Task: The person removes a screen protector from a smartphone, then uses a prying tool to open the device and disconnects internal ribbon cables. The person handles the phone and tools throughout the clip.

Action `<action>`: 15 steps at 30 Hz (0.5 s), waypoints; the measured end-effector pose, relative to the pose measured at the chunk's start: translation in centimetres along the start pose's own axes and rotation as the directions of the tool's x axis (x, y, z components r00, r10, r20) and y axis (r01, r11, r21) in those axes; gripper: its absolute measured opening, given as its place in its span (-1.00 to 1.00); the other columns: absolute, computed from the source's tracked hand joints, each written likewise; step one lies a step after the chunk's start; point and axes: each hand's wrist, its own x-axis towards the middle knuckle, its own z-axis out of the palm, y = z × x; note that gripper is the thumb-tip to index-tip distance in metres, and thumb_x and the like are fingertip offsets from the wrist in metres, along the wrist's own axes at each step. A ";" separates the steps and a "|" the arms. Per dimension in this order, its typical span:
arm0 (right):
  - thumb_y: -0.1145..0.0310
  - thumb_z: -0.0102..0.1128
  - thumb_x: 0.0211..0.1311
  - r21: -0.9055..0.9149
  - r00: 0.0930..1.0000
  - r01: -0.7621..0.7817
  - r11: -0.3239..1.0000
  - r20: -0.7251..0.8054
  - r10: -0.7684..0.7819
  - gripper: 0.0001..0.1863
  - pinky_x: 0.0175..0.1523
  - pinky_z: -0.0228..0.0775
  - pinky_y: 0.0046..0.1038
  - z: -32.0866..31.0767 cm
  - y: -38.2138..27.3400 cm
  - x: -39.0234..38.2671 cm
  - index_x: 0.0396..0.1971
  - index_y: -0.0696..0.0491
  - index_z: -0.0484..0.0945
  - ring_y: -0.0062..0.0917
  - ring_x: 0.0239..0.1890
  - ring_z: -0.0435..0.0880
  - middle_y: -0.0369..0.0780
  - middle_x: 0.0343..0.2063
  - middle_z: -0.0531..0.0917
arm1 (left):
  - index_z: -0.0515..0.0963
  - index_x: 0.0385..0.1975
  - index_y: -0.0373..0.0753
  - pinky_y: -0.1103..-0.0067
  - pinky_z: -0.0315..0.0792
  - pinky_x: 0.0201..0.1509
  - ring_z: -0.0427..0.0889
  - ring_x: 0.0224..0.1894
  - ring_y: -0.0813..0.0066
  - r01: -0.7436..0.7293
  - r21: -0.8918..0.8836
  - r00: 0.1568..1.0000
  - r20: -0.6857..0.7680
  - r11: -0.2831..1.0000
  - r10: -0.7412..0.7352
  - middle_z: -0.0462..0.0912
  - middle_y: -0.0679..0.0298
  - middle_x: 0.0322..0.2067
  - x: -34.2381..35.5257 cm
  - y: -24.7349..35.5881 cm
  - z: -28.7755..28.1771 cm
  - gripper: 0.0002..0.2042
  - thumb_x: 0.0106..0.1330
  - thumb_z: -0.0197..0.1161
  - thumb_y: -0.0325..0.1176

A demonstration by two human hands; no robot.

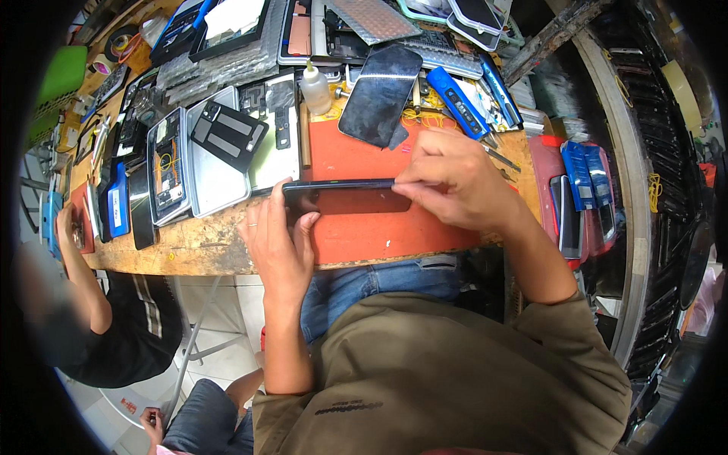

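A dark phone [345, 199] is held on its side over the red mat [341, 243], its long edge facing up. My left hand [274, 235] grips its left end, fingers and thumb wrapped round it. My right hand [447, 182] is closed in a pinch at the right end; anything small between the fingertips is hidden. Behind them lie a cracked dark screen [379, 98], a white squeeze bottle [315, 95] and a blue case [459, 102]. To the left are a black phone back [227, 136] and an opened tray [168, 178] of phone parts.
Stacks of parts and bubble wrap [212, 80] fill the back of the wooden bench [174, 250]. A pink tray [546, 197] of packaged phones is at right, beside a metal frame [629, 227]. Co-workers' arms [87, 296] and legs [212, 421] show at left.
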 end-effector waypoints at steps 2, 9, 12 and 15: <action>0.43 0.50 0.21 0.062 0.999 -0.042 0.997 0.015 0.042 -0.90 -0.25 0.41 -0.24 0.3 0.4 0.4 -0.42 0.10 0.73 -0.29 -0.37 0.61 -0.20 -0.46 0.56 | 0.53 0.34 -0.24 0.29 0.26 0.12 0.52 -0.12 0.20 -0.056 0.011 0.998 -0.027 0.998 0.056 0.61 0.20 -0.23 0.2 -0.2 -0.1 -0.41 0.30 0.52 -0.32; 0.43 0.50 0.21 0.143 0.999 -0.028 0.989 0.048 0.021 -0.91 -0.23 0.40 -0.21 1.7 0.8 2.0 -0.41 0.09 0.73 -0.26 -0.36 0.61 -0.19 -0.49 0.55 | 0.55 0.33 -0.25 0.28 0.25 0.11 0.51 -0.11 0.22 -0.083 -0.007 0.996 -0.027 0.997 0.082 0.64 0.29 -0.23 0.4 -0.3 -0.4 -0.37 0.24 0.54 -0.29; 0.41 0.49 0.23 0.113 0.999 0.024 0.993 0.034 -0.028 -0.90 -0.21 0.40 -0.19 2.6 0.5 2.8 -0.41 0.08 0.73 -0.23 -0.36 0.60 -0.19 -0.50 0.54 | 0.56 0.34 -0.24 0.29 0.25 0.11 0.51 -0.13 0.24 -0.069 -0.011 0.997 -0.021 0.998 0.069 0.61 0.31 -0.28 0.4 -0.3 -0.4 -0.37 0.23 0.54 -0.29; 0.39 0.47 0.24 0.093 0.998 0.056 0.994 0.023 -0.058 -0.89 -0.19 0.41 -0.18 3.8 0.0 3.6 -0.42 0.07 0.72 -0.22 -0.36 0.61 -0.18 -0.50 0.53 | 0.58 0.33 -0.27 0.34 0.25 0.13 0.50 -0.16 0.23 -0.070 -0.035 0.997 -0.015 0.997 0.070 0.60 0.23 -0.29 0.4 -0.4 -0.5 -0.39 0.25 0.55 -0.32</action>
